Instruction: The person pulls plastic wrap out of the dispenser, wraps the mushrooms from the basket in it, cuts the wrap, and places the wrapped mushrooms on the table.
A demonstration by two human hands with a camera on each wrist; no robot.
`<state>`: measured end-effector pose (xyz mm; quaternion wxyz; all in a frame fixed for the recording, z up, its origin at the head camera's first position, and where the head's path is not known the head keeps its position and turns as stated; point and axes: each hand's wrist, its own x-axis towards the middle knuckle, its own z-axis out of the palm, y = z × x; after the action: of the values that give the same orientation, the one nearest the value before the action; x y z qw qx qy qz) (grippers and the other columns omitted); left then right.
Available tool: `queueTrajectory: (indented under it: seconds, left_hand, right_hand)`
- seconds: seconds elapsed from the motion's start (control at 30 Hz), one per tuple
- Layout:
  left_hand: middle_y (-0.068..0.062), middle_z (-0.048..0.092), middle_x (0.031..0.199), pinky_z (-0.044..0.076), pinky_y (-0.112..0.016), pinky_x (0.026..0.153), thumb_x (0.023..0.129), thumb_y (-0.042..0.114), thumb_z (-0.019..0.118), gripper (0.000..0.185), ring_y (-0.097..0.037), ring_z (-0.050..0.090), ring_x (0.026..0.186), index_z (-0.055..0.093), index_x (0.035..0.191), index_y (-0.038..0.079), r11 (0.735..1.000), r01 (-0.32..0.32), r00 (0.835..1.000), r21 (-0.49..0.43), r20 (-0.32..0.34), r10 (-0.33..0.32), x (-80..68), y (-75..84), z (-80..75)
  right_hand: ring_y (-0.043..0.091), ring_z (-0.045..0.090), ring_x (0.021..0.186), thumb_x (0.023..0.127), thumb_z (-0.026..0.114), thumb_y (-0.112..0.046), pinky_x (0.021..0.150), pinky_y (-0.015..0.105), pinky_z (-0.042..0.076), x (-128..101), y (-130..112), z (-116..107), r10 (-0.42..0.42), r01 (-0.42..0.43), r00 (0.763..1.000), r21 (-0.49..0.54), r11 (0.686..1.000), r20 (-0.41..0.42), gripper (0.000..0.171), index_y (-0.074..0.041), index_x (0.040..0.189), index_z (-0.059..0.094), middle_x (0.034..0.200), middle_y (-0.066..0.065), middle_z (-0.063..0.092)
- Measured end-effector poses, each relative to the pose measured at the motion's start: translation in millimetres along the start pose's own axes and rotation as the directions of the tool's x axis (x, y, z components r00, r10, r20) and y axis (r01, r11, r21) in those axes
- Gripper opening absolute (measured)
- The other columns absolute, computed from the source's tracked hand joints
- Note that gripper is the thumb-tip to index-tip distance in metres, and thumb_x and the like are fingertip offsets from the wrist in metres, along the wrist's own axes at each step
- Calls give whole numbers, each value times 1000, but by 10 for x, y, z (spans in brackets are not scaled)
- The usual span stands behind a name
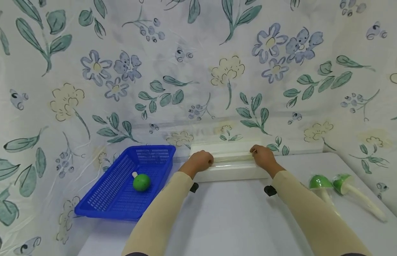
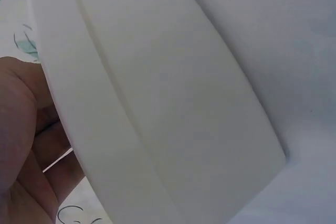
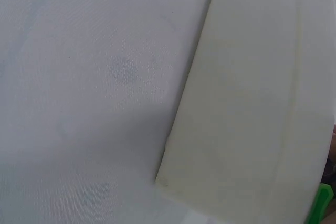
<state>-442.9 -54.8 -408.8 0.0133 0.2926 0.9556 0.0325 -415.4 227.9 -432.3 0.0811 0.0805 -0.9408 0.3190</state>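
Note:
A long white cling film box (image 1: 232, 173) lies on the table at the far side, and a shiny clear strip of film (image 1: 232, 158) shows along its top. My left hand (image 1: 200, 161), fingers curled, pinches at the strip's left end. At the other end my right hand (image 1: 264, 158) pinches with thumb and forefinger. The left wrist view shows the box's white side (image 2: 173, 98) with the curled left fingers (image 2: 50, 145) behind its edge. In the right wrist view the box (image 3: 247, 108) hides nearly all of the right hand; a small green piece (image 3: 319, 205) shows beside it.
A blue plastic basket (image 1: 104, 210) stands at the left, holding a green ball-headed shaker (image 1: 141, 182) with a short white handle. Two green-headed, white-handled shakers in clear film, one nearer (image 1: 321, 182) and one farther right (image 1: 361, 199), lie at right. Floral cloth (image 1: 198, 89) hangs behind the table.

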Motion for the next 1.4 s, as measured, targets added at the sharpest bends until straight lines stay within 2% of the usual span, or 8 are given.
queueTrajectory:
  seconds: [0.1, 0.23, 0.4, 0.63, 0.77, 0.9, 1.23, 1.4]
  left_hand:
    - [-3, 68, 94, 48, -33, 79, 96, 4, 55, 20, -20, 61, 89, 73, 100, 10, 995, 12, 1000, -94, -24, -14, -45, -13, 25]
    - [-6, 67, 107, 50, -35, 83, 100, 6, 52, 23, -21, 63, 96, 63, 119, 10, 972, 35, 999, -232, -12, -39, -68, -41, 53]
    - [-4, 62, 93, 45, -34, 68, 102, 4, 46, 15, -17, 54, 74, 53, 112, 14, 951, 11, 1000, -308, 27, -3, -71, -99, 94]
    - [-5, 61, 105, 48, -36, 83, 101, 5, 48, 15, -19, 58, 97, 59, 111, 10, 911, 8, 999, -412, 49, 14, -49, -141, 133]
    - [-4, 61, 97, 49, -35, 78, 97, 14, 62, 14, -18, 58, 87, 59, 109, 8, 907, 38, 999, -419, 12, -36, -22, -135, 128]
    - [-2, 58, 85, 47, -32, 72, 88, 11, 73, 22, -15, 54, 77, 58, 104, 8, 922, 58, 997, -383, -24, -73, -24, -122, 120]
    - [-6, 68, 97, 51, -33, 77, 94, 0, 60, 23, -17, 63, 85, 64, 115, 6, 962, 2, 999, -272, -35, -12, -91, -164, 36]
    - [-8, 70, 101, 52, -32, 78, 96, 1, 57, 23, -18, 64, 90, 65, 117, 8, 964, -13, 999, -264, -49, 0, -127, -167, 25]
  right_hand:
    - [31, 60, 90, 101, 41, -4, 78, 44, 48, -8, -7, -2, 6, -6, 1000, -15, 1000, 3, 26, 2, 114, 62, 106, 17, 66]
    - [34, 60, 94, 101, 41, -4, 82, 46, 47, 1, -30, -24, 15, -15, 1000, -24, 1000, 15, 26, 2, 114, 63, 108, 19, 66]
    - [39, 58, 104, 99, 47, -4, 88, 49, 46, 38, -40, -57, 32, -32, 998, -5, 999, 60, 24, 4, 115, 63, 114, 23, 63]
    - [40, 55, 110, 97, 51, -5, 92, 50, 44, 68, -14, -133, 79, -83, 992, 42, 996, 98, 24, 4, 116, 64, 117, 24, 61]
    - [39, 55, 109, 98, 52, -6, 91, 50, 44, 83, 5, -130, 79, -84, 992, 39, 996, 98, 24, 4, 115, 64, 118, 23, 61]
    - [38, 55, 109, 97, 53, -7, 92, 49, 44, 99, -5, -99, 90, -94, 990, 34, 995, 108, 23, 3, 114, 66, 116, 22, 62]
    - [35, 57, 104, 97, 55, -8, 90, 48, 44, 96, -4, -104, 80, -83, 990, 24, 996, 117, 22, 3, 113, 66, 112, 19, 64]
    - [35, 56, 103, 96, 56, -8, 90, 48, 44, 113, 21, -105, 75, -77, 991, 19, 997, 114, 21, 3, 111, 67, 109, 18, 65]
